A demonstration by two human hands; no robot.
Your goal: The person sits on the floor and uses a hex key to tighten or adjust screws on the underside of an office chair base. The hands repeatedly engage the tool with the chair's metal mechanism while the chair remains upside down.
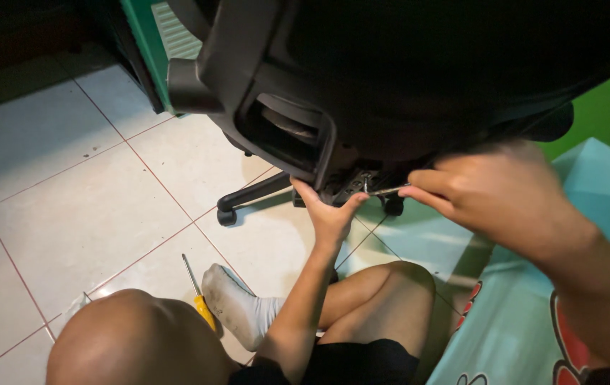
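1. the right hand (pixel 494 192) is reaching in under the chair (pixel 405 78), its fingers clamped together on a thin metal tool (pixel 387 190). the tool's tip is sitting at the dark metal fitting on the chair's underside.
2. the person's own left hand is not showing anywhere around the chair.
3. another person is sitting on the floor (pixel 69 185) below the chair. their small hand (pixel 330 214) is pressing up against the chair's underside just left of the tool, fingers spread apart.
4. the chair is looking heavy, stiff and awkward. its hard plastic frame and its wheeled leg (pixel 255 192) are probably offering the firmest places to hold, rather than the padded parts.
5. the tool is looking light, rigid and slick, so it is likely turning best when pinched close to its outer end, as the right hand is doing.
6. a screwdriver (pixel 201 303) with a yellow handle is lying on the floor below the chair, well apart from both hands.
7. a pale teal sheet (pixel 526 328) is lying to the right of the chair, under the right arm.
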